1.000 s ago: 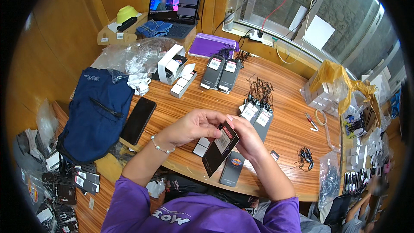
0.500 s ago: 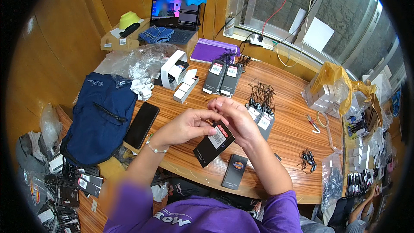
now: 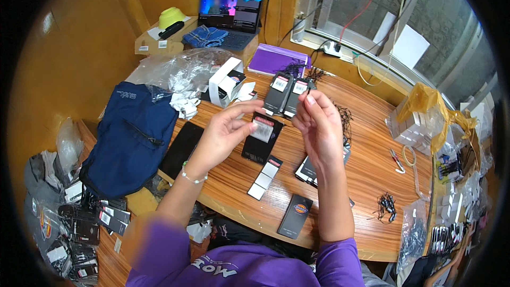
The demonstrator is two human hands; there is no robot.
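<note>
Between the thumb and fingers of my left hand [image 3: 229, 130] is a black hang tag [image 3: 255, 149] with a white barcode sticker, held above the table. My right hand [image 3: 319, 117] is raised to its right, thumb and fingertips pinched on a thin black cord [image 3: 309, 91]; only a short dark bit shows. Beneath the held tag lies a narrow black strip with white stickers [image 3: 264, 178]. A dark tag [image 3: 295, 216] with an oval logo lies near the front edge. Past my hands stand two stacks of stickered tags [image 3: 277, 94], and another tag pile [image 3: 306, 172] sits partly behind my right wrist.
A phone [image 3: 181, 148] and a navy bag [image 3: 130, 141] lie at left. Behind are a white box [image 3: 219, 87], a purple folder [image 3: 276, 59] and a laptop [image 3: 229, 18]. On the right are small scissors [image 3: 397, 160], black cords [image 3: 386, 205] and bagged white boxes [image 3: 411, 127].
My hands have come apart: the right has risen away from the tag. The left has turned the tag more upright. The stickered strip below now shows, and the whole view has shifted.
</note>
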